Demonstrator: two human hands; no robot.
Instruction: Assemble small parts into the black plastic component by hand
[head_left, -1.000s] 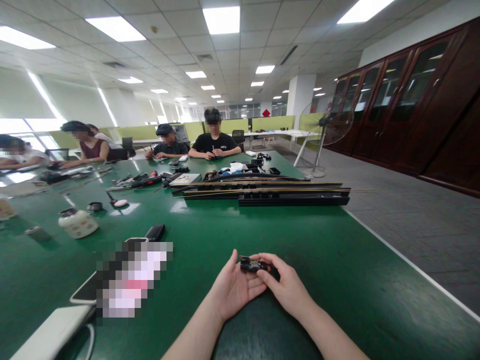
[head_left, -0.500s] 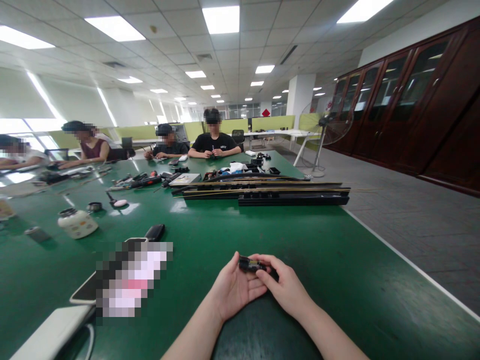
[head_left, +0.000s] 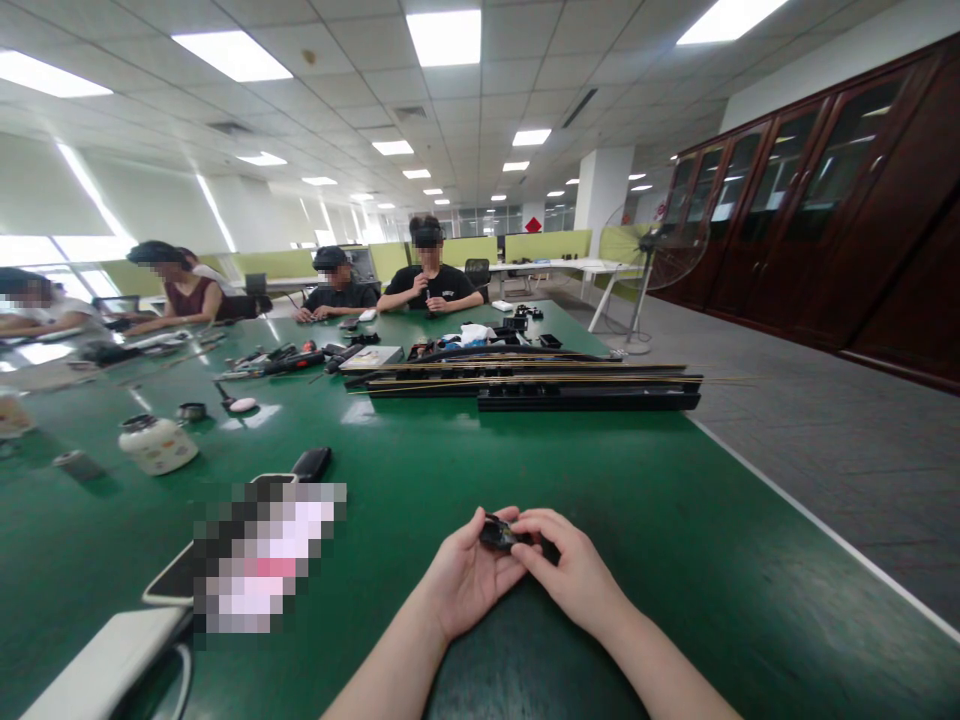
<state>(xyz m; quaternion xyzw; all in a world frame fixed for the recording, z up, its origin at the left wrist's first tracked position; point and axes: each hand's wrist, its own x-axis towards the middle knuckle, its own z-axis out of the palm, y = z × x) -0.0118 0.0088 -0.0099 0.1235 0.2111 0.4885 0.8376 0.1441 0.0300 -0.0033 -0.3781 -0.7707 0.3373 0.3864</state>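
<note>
A small black part [head_left: 495, 533], dark and partly shiny, is held between my two hands just above the table's near side. My left hand [head_left: 472, 575] cradles it from below, palm up, with the thumb at its left end. Fingertips of my right hand [head_left: 566, 560] pinch its right end, covering much of that side. Its exact kind is too small to make out. Beneath both hands lies the green tabletop [head_left: 637, 490].
Long black profiles [head_left: 589, 402] with thin brass-coloured rods lie across the table ahead. To the left are a phone [head_left: 180, 570], a white box-like device [head_left: 105, 665], a black case [head_left: 312, 463] and a white jar [head_left: 157, 446]. Tools [head_left: 289, 360] and several people are farther back.
The black part has been turned between my hands and shows a different, more hollow-looking face. Across the table, a person in black has raised one hand toward the chest.
</note>
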